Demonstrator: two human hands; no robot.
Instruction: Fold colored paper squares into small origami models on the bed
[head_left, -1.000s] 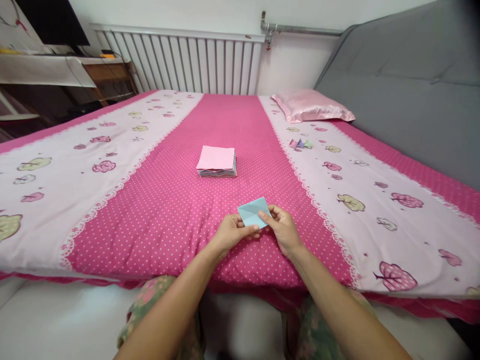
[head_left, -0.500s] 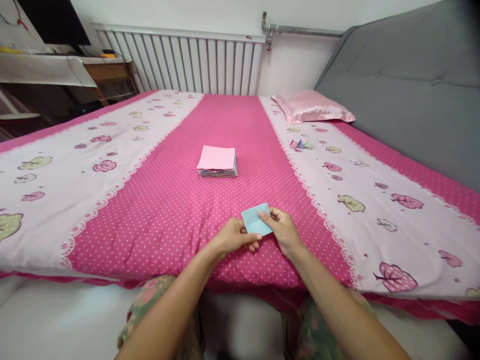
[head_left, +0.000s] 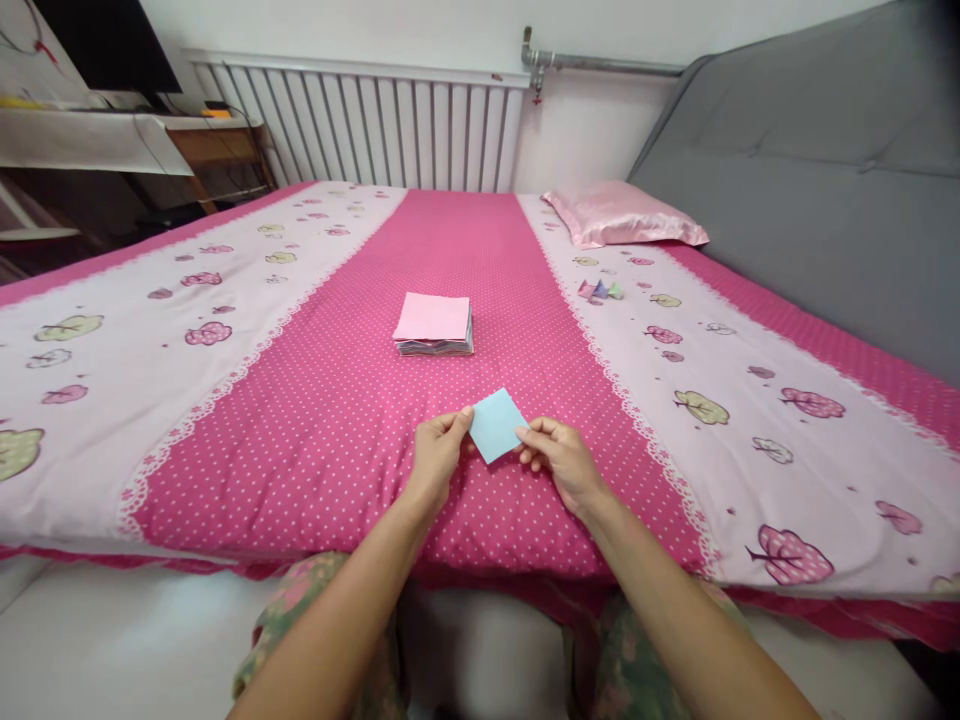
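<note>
A small light blue paper square (head_left: 497, 424) is held just above the pink dotted bedspread (head_left: 337, 440) near the bed's front edge. My left hand (head_left: 437, 455) pinches its left corner between thumb and fingers. My right hand (head_left: 559, 458) pinches its right corner. Farther up the bed's pink middle strip lies a stack of paper squares (head_left: 434, 324) with a pink sheet on top.
A few small folded paper pieces (head_left: 599, 290) lie on the pale strip at the right. A pink satin pillow (head_left: 622, 212) rests by the grey headboard (head_left: 810, 170). A white radiator (head_left: 360, 120) lines the far wall. My knees in flowered fabric show below the bed edge.
The blue paper went from a creased, partly folded shape to a flat smaller square. My hands moved apart, each now pinching one corner.
</note>
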